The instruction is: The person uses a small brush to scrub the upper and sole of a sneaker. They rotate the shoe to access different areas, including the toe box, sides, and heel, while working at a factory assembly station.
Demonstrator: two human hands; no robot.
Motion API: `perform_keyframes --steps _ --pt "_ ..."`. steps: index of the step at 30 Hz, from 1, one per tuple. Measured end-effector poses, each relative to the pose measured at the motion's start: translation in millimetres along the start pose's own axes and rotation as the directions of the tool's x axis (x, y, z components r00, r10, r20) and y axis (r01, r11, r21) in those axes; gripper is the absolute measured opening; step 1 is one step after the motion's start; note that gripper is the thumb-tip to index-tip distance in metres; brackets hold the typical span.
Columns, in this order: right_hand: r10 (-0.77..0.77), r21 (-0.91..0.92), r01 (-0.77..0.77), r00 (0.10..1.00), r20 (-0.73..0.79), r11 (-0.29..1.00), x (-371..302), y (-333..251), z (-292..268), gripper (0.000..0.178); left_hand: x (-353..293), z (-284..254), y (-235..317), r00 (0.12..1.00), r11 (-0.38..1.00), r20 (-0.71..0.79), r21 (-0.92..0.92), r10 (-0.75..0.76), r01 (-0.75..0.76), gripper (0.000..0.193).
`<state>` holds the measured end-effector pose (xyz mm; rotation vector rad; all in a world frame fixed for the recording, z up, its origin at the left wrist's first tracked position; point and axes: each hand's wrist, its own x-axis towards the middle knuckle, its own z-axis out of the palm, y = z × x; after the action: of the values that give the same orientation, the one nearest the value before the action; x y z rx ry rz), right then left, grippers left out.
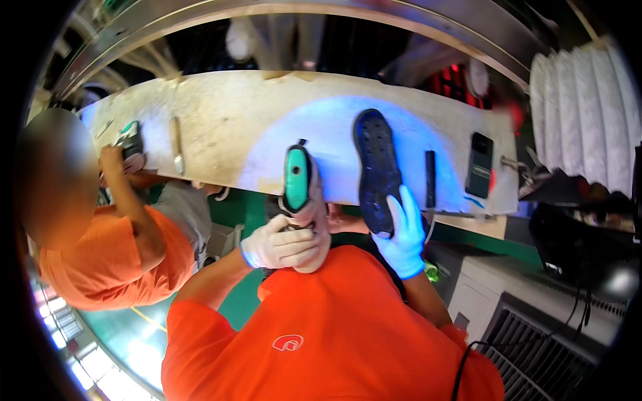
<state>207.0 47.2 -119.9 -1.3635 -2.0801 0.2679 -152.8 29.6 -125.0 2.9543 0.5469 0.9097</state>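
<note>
My left hand [284, 244], in a white glove, is closed around the toe half of a light grey shoe upper [319, 230]. A teal shoe last [296, 179] with a dark round hole fills the upper's opening, and a dark pull tab sticks out at the far end. To the right, my right hand [404, 230], gloved and lit blue, grips the near end of a black shoe sole [378, 157]. The sole's hollow inner side faces up, and its far part reaches over the table. Upper and sole are apart, side by side.
Blue light falls on the pale worktable [221, 107]. On its right are a black bar [430, 179] and a dark phone [479, 164]. A brush-like wooden-handled tool [177, 144] lies on the left. Beyond it, a co-worker in orange [120, 247] handles another shoe [131, 144].
</note>
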Motion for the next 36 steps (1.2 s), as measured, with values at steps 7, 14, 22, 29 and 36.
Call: perform_keyframes --steps 7,14,22,29,36 --pt "0.033 0.081 -0.021 0.989 -0.143 0.996 -10.2 19.9 23.2 0.05 66.7 -54.3 -5.4 0.958 0.957 -0.024 -0.053 -0.286 0.284 0.039" --pt "-0.11 0.337 0.195 0.961 -0.255 0.921 31.3 -42.6 -67.8 0.032 170.5 -97.2 -19.5 0.595 0.593 -0.155 -0.442 -0.789 0.673 0.063" --pt "0.251 0.875 -0.178 0.966 0.068 0.45 51.6 -65.4 -105.0 0.049 189.7 -42.4 14.1 0.536 0.571 -0.273 -0.627 -0.798 0.53 0.046" --pt "0.066 0.836 0.027 0.995 -0.075 0.547 57.5 -41.0 -92.7 0.042 179.1 -41.9 24.6 0.787 0.848 -0.354 -0.373 -0.506 0.377 0.037" --pt "0.098 0.862 0.05 0.989 -0.115 0.505 41.8 -53.0 -83.3 0.038 169.0 -43.0 58.6 0.725 0.694 -0.297 -0.637 -0.622 0.335 0.029"
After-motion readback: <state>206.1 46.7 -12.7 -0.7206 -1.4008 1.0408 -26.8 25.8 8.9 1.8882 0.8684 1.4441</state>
